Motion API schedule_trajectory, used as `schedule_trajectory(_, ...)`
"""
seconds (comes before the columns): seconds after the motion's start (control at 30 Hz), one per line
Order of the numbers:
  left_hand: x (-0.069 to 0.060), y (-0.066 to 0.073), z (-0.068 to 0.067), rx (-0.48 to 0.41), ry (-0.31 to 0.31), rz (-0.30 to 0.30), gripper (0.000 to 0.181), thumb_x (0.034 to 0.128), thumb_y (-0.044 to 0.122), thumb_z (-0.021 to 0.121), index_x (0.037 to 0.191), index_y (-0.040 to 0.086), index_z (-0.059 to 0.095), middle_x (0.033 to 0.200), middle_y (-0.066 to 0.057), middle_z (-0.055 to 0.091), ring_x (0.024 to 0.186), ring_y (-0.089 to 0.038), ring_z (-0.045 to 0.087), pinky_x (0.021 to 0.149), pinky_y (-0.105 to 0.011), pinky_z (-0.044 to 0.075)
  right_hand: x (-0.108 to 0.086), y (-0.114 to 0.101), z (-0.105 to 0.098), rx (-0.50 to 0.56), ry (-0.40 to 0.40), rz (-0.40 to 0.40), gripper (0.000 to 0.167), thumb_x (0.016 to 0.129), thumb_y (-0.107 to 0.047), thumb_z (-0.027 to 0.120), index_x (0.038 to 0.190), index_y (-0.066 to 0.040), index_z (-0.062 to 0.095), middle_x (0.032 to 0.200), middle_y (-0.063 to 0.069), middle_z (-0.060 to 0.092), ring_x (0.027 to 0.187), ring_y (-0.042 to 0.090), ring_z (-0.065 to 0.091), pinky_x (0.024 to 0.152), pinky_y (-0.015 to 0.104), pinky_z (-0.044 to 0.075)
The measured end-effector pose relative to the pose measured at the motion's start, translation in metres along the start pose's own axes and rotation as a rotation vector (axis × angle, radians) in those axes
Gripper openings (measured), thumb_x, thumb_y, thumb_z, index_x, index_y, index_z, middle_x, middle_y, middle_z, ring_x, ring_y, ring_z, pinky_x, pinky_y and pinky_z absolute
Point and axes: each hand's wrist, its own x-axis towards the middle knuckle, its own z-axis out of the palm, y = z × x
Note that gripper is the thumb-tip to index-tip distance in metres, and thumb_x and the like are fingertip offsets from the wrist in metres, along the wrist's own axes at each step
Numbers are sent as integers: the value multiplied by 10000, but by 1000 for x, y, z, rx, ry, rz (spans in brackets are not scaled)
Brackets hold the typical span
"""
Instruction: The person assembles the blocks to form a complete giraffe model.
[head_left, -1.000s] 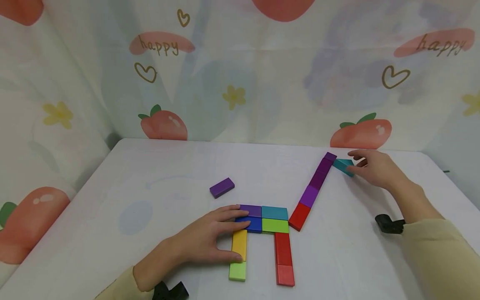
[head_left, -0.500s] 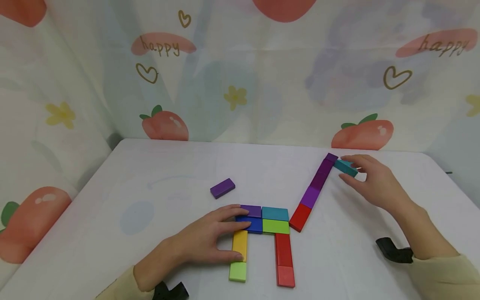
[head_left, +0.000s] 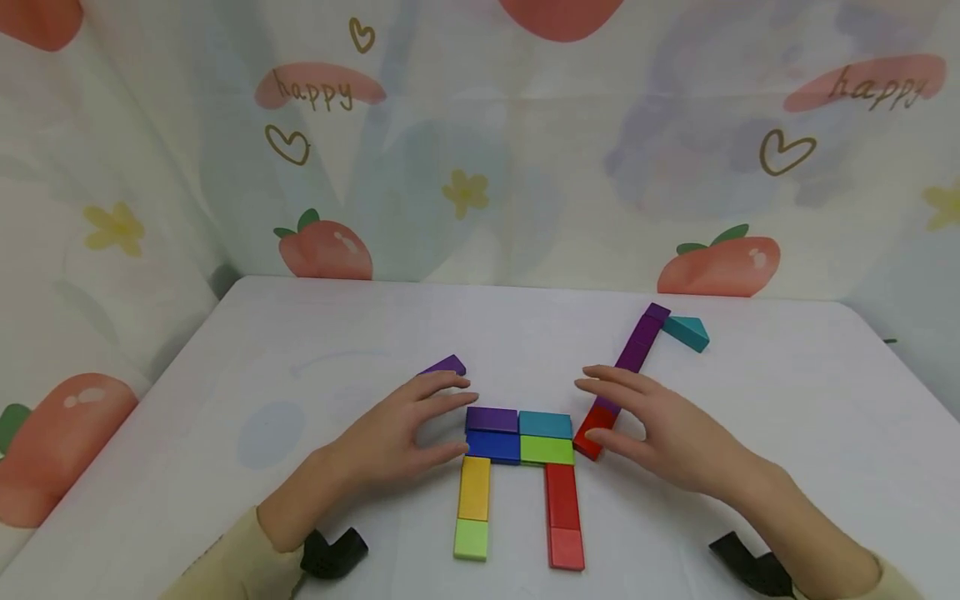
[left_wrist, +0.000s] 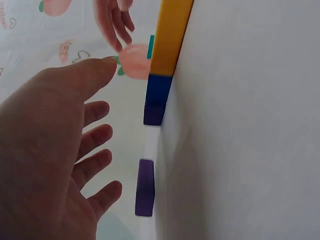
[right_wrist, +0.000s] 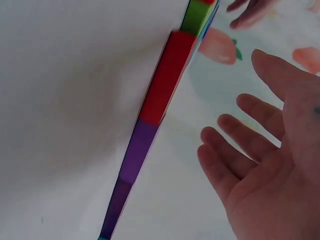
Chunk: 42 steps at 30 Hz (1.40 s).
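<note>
Flat coloured blocks lie on the white table as a four-part body: purple [head_left: 492,419], teal [head_left: 545,425], blue [head_left: 492,447] and green [head_left: 547,450]. Below it run two legs, yellow [head_left: 474,489] over light green [head_left: 470,540], and two reds [head_left: 562,497]. From the right corner a slanted row goes from a red block [head_left: 591,439] to purples [head_left: 637,343], with a teal triangular block [head_left: 686,332] at its top. My left hand [head_left: 390,429], empty, is left of the body and partly hides a loose purple block [left_wrist: 145,187]. My right hand [head_left: 667,429], also empty, hovers over the slanted row.
The white table [head_left: 300,333] ends at a printed curtain [head_left: 510,167] behind. Black wrist mounts [head_left: 333,554] sit below both forearms.
My right hand has left the teal triangular block and come down and left, over the slanted row. My left hand has lifted off the blue and yellow blocks and shifted slightly left.
</note>
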Motion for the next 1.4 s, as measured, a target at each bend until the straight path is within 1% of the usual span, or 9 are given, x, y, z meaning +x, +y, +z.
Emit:
schedule_trajectory(0.13, 5, -9, -4, 23, 52, -22, 547, 893, 257, 791, 1397, 125, 623, 1448, -51, 517, 1365, -245, 446, 1084, -427, 433, -4, -15, 7, 11, -111, -1, 609, 894, -345, 785, 1446, -190, 579, 1518, 62, 472, 1318, 313, 511, 873, 396, 577)
schedule_trajectory(0.2, 7, -13, -5, 32, 61, -56, 534, 896, 246, 788, 1391, 127, 628, 1433, -57, 527, 1353, -249, 458, 1081, -425, 437, -6, -19, 10, 12, -159, -13, 616, 907, -419, 754, 1453, -199, 573, 1534, 39, 452, 1331, 290, 498, 898, 390, 566)
schedule_trajectory(0.33, 11, -21, -7, 45, 41, -151, 501, 921, 260, 761, 1393, 156, 630, 1439, -51, 522, 1351, -244, 456, 1092, -425, 423, -7, -23, 14, 6, -217, -45, 648, 918, -554, 677, 1452, -202, 575, 1542, 12, 439, 1352, 271, 473, 953, 419, 535)
schedule_trajectory(0.5, 16, -28, -9, 56, 3, -221, 513, 934, 245, 746, 1419, 151, 604, 1441, -84, 522, 1348, -276, 462, 1078, -439, 437, -7, -25, 19, -54, -241, -81, 641, 921, -547, 680, 1445, -192, 583, 1517, 16, 470, 1346, 274, 479, 976, 446, 519)
schedule_trajectory(0.7, 21, -32, -8, 60, -23, -235, 508, 935, 208, 747, 1415, 123, 604, 1416, -106, 543, 1311, -286, 497, 1060, -435, 458, -9, -26, 23, -113, -257, -110, 631, 929, -499, 696, 1445, -153, 582, 1506, 45, 492, 1358, 308, 471, 1003, 488, 494)
schedule_trajectory(0.9, 25, -33, -7, 93, -25, -246, 461, 937, 153, 742, 1379, 88, 628, 1360, -124, 582, 1251, -284, 548, 1037, -431, 479, -9, -27, 25, -110, -286, -98, 635, 933, -508, 684, 1445, -147, 581, 1516, 47, 481, 1373, 313, 454, 993, 496, 498)
schedule_trajectory(1.03, 25, -31, -9, 94, -52, -264, 427, 937, 115, 733, 1355, 89, 652, 1343, -116, 598, 1249, -287, 553, 1041, -435, 476, -9, -28, 26, -103, -294, -87, 636, 931, -507, 685, 1448, -152, 578, 1519, 49, 478, 1380, 318, 446, 987, 495, 504)
schedule_trajectory(1.3, 16, -23, -10, 100, -108, -210, 418, 925, 111, 744, 1337, 104, 674, 1299, -85, 622, 1201, -279, 578, 1001, -439, 507, -9, -29, 26, -92, -304, -77, 638, 933, -498, 686, 1456, -151, 570, 1526, 50, 470, 1394, 323, 429, 988, 501, 500)
schedule_trajectory(1.4, 14, -19, -10, 101, -123, -204, 420, 924, 118, 745, 1339, 118, 677, 1298, -75, 622, 1196, -273, 575, 1007, -456, 497, -10, -29, 26, -91, -308, -74, 640, 931, -492, 691, 1457, -148, 568, 1526, 54, 471, 1395, 325, 427, 984, 496, 504)
